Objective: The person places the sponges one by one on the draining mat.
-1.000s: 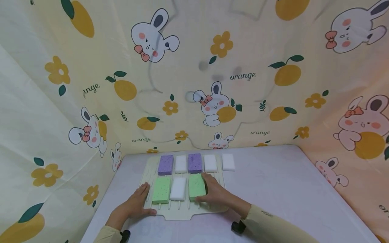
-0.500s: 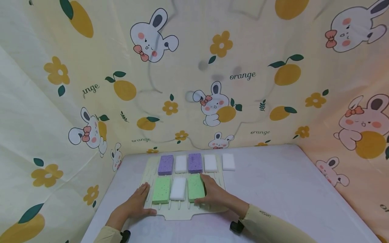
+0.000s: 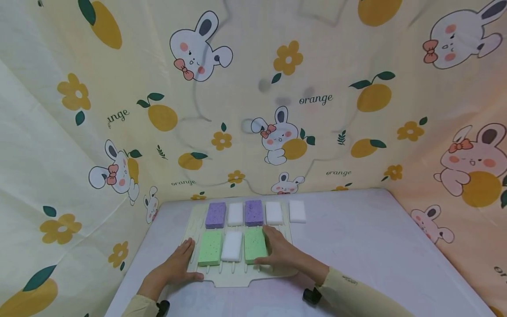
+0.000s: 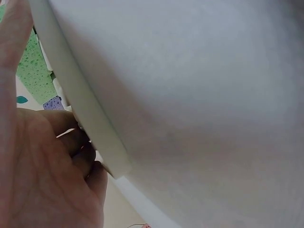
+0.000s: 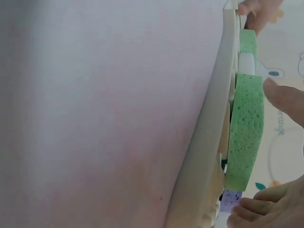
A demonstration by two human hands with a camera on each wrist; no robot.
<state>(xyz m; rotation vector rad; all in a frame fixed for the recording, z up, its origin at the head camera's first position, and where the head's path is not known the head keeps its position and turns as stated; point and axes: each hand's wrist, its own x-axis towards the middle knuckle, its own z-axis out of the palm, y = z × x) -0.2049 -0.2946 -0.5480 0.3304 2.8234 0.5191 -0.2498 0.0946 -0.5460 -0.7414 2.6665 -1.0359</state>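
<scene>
A cream ridged draining board [image 3: 231,281] lies on the table. On it sit two purple sponges [image 3: 215,215], two green sponges [image 3: 210,248] and several white sponge blocks [image 3: 232,246]. My left hand [image 3: 177,264] rests along the board's left edge, thumb at the front; in the left wrist view its fingers [image 4: 85,159] bend at that edge. My right hand [image 3: 283,251] holds the right-hand green sponge [image 3: 255,246] by its two ends. The right wrist view shows its thumb [image 5: 285,97] at the near end of this green sponge [image 5: 247,133] and fingers at the far end.
One more white block [image 3: 298,211] lies on the white-covered table [image 3: 348,237], off the board's right side. Printed cloth walls [image 3: 245,88] with rabbits and oranges enclose the table behind and at both sides.
The right-hand green sponge has shifted slightly left on the board, with my right hand at it. My left hand has stayed in place.
</scene>
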